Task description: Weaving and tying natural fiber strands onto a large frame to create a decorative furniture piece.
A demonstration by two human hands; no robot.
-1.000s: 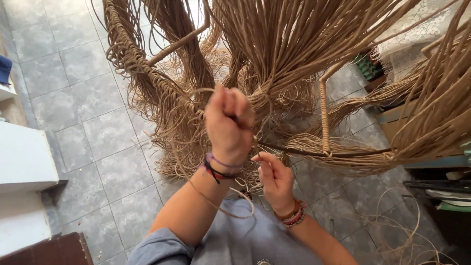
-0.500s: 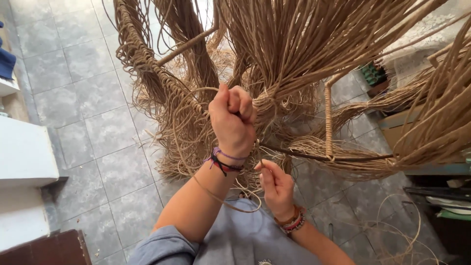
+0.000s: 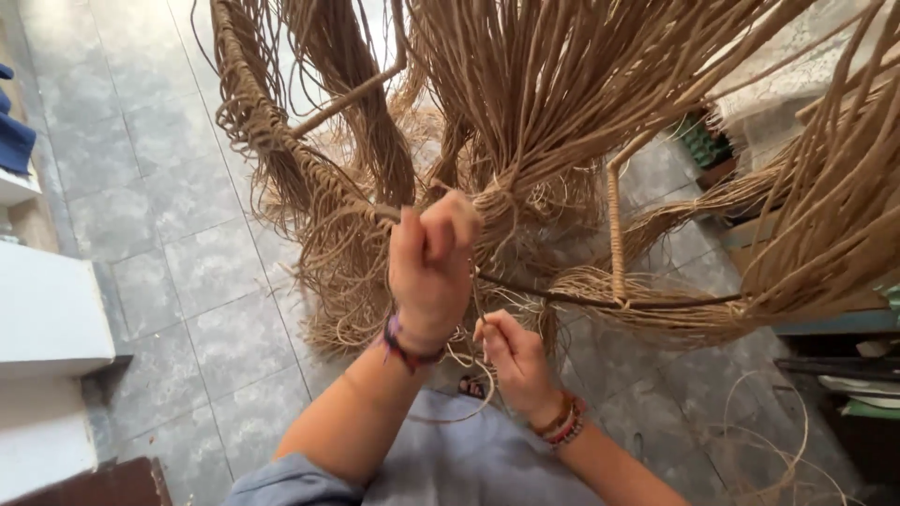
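While the left hand (image 3: 431, 267) fists a strand (image 3: 476, 309), right hand (image 3: 511, 354) pinching it just below, wicker frame (image 3: 309, 178) touching the knuckles

You have one package-like thing in view: a green, ridged carton (image 3: 705, 148) standing on the floor at upper right, behind the strands.

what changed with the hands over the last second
The left hand, fisted on the rattan strands, rose and pulled them tighter toward the bound knot. The right hand dropped slightly lower, keeping its pinch on a thin strand. The wicker frame and tiled floor stayed as they were.
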